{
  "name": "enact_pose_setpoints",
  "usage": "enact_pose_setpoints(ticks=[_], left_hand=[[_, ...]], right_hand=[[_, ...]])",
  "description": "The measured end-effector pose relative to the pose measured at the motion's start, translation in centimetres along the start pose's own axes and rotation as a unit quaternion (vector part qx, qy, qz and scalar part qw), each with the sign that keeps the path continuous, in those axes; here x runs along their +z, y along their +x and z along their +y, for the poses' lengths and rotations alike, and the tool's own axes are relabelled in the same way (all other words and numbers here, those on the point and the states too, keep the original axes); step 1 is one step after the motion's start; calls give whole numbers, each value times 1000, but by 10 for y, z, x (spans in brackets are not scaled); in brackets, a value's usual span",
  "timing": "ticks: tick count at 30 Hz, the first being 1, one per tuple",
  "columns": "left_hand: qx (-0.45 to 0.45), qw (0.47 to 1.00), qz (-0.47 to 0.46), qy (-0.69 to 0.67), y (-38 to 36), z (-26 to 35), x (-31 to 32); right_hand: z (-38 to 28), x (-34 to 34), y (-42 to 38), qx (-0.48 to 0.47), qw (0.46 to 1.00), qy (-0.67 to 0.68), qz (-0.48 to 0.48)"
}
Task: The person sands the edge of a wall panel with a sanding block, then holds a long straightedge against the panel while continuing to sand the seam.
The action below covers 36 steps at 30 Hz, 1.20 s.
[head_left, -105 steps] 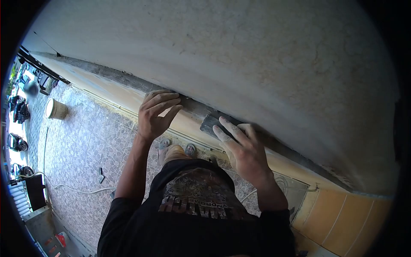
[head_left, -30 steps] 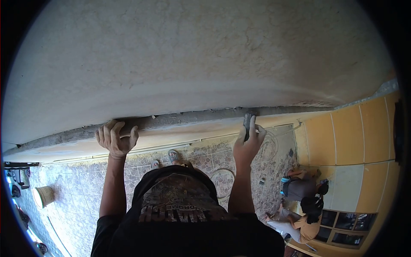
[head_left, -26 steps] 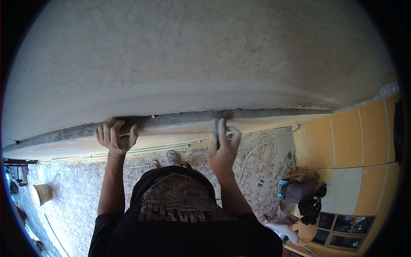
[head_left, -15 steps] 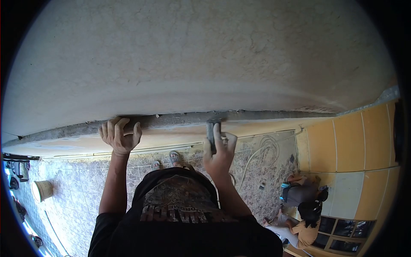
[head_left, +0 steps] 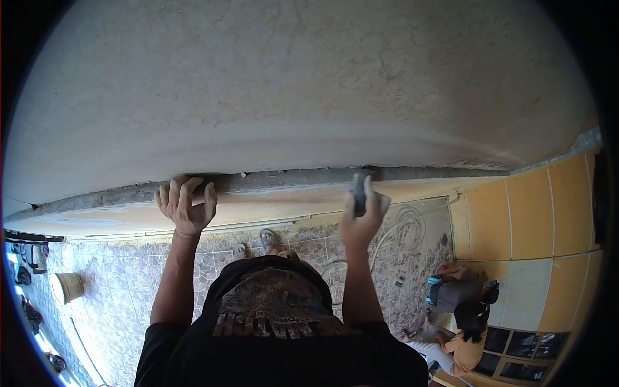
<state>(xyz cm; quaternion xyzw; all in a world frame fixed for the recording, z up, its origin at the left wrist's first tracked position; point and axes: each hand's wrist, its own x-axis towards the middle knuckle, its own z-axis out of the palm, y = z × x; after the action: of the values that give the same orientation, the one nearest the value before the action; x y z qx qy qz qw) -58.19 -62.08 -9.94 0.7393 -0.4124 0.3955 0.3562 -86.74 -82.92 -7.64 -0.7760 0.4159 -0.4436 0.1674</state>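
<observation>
My left hand (head_left: 187,205) rests against the grey cement strip (head_left: 284,179) along the top of the wall, its fingers bent upward and thumb apart. It holds no tool. Dust whitens its fingers. In my right hand (head_left: 363,216) is a dark grey scraper (head_left: 359,195), gripped upright with its upper end up at the strip. Motion blurs this hand, so the scraper's exact shape is hard to make out. A dark gap runs between the strip and the pale overhead surface (head_left: 309,84).
Below lies a stone-patterned floor (head_left: 135,271) with a coiled hose (head_left: 403,226) and a whitish bucket (head_left: 66,287). Two people (head_left: 467,348) are at the lower right, near a yellow panelled wall (head_left: 529,213) and a window (head_left: 522,351). Parked vehicles show at far left.
My right hand has moved to the right along the strip with the scraper. My left hand stays at nearly the same place on the strip; the view has shifted slightly.
</observation>
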Motion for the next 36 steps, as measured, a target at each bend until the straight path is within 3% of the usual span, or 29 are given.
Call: enact_pose_setpoints(ticks=[3, 5, 6, 8, 10, 11, 12, 14, 16, 18, 20, 21, 22, 25, 27, 28, 30, 32, 33, 36], left_hand=[[-6, 1000, -1, -3, 0, 3, 0], [-5, 1000, 7, 11, -2, 2, 3], [-3, 1000, 9, 12, -1, 2, 5], [5, 1000, 21, 7, 0, 0, 5], [10, 1000, 19, 7, 1, -2, 3], [13, 1000, 19, 3, 0, -1, 3], [10, 1000, 17, 3, -1, -2, 4], [5, 1000, 28, 4, -3, -1, 8], [2, 999, 32, 4, -3, 0, 10], [5, 999, 32, 7, -2, -1, 8], [13, 999, 30, 10, -1, -1, 6], [10, 999, 29, 14, -1, -1, 5], [13, 999, 30, 18, -1, -1, 5], [16, 999, 36, 29, -3, 0, 8], [22, 998, 44, 24, -4, -1, 11], [23, 998, 45, 25, -3, -2, 11], [24, 999, 37, 10, -4, -3, 8], [27, 999, 36, 17, -4, -4, 8], [30, 999, 37, 22, -5, -4, 8], [26, 998, 45, 23, -6, -3, 10]], right_hand=[[1, 1, 2, 35, 999, -14, 31], [-26, 22, -27, -122, 991, -16, -56], [-43, 21, -38, -139, 986, 4, -90], [-28, 20, -31, -141, 986, 9, -88], [-4, 8, -5, -81, 996, -28, 0], [5, 2, 3, 0, 999, 13, 40], [4, 3, 1, 0, 999, 11, 37], [-4, 14, -7, -1, 999, -6, 54], [-33, 28, -32, -141, 990, -16, -21], [-51, 25, -42, -130, 989, 25, -72], [-13, 23, -21, -139, 990, -18, -15], [-11, 16, -9, -16, 999, 34, 26], [-2, 6, 4, 28, 998, 11, 54], [-13, 22, -3, 28, 996, 2, 79], [-46, 39, -37, -147, 988, -1, -39], [-58, 39, -47, -154, 985, 34, -73], [-41, 38, -36, -176, 983, 24, -52], [-12, 28, -18, -32, 999, 38, 23], [-8, 18, -3, -13, 997, 17, 75], [-28, 23, -13, -46, 998, 19, 35]])
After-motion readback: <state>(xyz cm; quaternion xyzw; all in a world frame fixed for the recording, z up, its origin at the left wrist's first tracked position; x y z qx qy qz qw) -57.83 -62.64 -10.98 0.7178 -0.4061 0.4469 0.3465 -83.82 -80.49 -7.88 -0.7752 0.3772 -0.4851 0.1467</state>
